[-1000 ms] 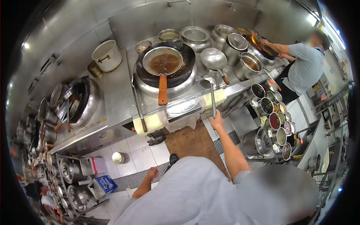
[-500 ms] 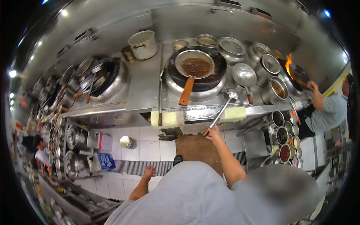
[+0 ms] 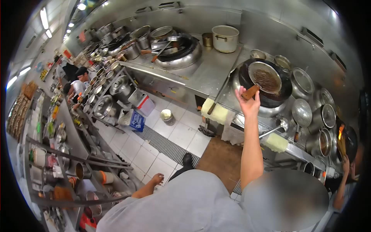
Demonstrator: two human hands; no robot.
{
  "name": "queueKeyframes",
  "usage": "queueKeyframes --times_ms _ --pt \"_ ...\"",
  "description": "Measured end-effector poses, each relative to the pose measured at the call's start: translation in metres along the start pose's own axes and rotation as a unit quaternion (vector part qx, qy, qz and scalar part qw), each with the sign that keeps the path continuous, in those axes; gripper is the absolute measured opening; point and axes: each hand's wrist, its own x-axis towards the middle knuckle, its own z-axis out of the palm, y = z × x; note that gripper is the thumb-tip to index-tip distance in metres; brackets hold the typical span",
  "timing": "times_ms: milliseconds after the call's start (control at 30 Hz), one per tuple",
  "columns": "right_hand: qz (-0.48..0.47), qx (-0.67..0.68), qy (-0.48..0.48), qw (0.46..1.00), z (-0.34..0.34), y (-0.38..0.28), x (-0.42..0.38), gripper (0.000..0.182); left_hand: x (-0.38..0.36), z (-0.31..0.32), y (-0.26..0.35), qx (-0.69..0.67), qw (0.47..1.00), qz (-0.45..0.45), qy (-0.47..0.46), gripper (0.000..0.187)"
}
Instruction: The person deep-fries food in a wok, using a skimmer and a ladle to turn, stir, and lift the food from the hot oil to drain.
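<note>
My right hand (image 3: pixel 249 105) reaches over the stove, palm up, its fingers closed around the wooden handle (image 3: pixel 251 92) of a round strainer (image 3: pixel 266 77). The strainer lies across a black wok (image 3: pixel 276 99), and brown liquid shows inside its rim. A ladle (image 3: pixel 284 123) rests on the stove front with its handle pointing toward me, apart from my hand. Low at my side hangs my left hand (image 3: pixel 157 179), fingers loosely bent and nothing in it, above the tiled floor.
A perforated skimmer (image 3: pixel 302 113) and several lidded pots stand right of the wok. Yellow cloths (image 3: pixel 214 111) lie along the stove edge. A can (image 3: pixel 167 117) stands on the floor. At far right, another person's hand (image 3: pixel 345 164) is near a flaming wok (image 3: pixel 349 141).
My right hand has let go of the ladle and moved up to the strainer's handle. The view has turned left. My left hand still hangs at my side.
</note>
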Motion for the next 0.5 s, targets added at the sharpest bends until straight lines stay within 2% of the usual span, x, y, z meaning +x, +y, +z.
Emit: queueKeyframes --times_ms 33,100,133,200,267,300,333,400,433,500 --pt "-0.014 -0.008 0.000 1.000 -0.006 -0.016 0.012 0.042 -0.003 -0.001 -0.009 -0.010 1.000 -0.002 0.001 0.030" --pt "-0.034 -0.048 0.081 0.995 -0.024 -0.063 0.028 0.024 -0.005 0.002 -0.006 -0.004 1.000 0.003 -0.022 0.030" --pt "-0.056 -0.055 0.084 0.993 -0.020 -0.087 0.020 0.024 -0.007 0.004 -0.003 0.009 1.000 0.015 -0.010 0.030" --pt "0.087 -0.061 0.085 0.991 -0.007 -0.117 0.000 0.012 0.008 0.004 -0.001 0.029 0.999 0.034 -0.010 0.031" --pt "0.050 -0.167 0.157 0.972 0.011 -0.127 -0.019 0.014 0.061 0.002 -0.031 0.081 0.976 0.204 -0.003 0.030" --pt "0.040 -0.228 0.198 0.952 0.022 -0.125 -0.026 0.017 0.072 0.000 -0.025 0.083 0.974 0.212 -0.012 0.030" --pt "0.028 -0.230 0.200 0.952 0.030 -0.121 -0.032 0.017 0.082 -0.003 -0.022 0.050 0.978 0.200 -0.013 0.029" --pt "-0.073 -0.439 0.275 0.852 0.045 -0.112 -0.047 0.026 0.100 -0.016 -0.010 0.029 0.981 0.188 -0.025 0.031" --pt "-0.084 -0.438 0.279 0.851 0.051 -0.106 -0.054 0.026 0.094 -0.025 0.007 0.036 0.980 0.193 -0.034 0.031" --pt "-0.126 -0.591 0.280 0.746 0.063 -0.095 -0.065 0.041 0.066 -0.049 0.061 0.022 0.993 0.101 -0.055 0.032"
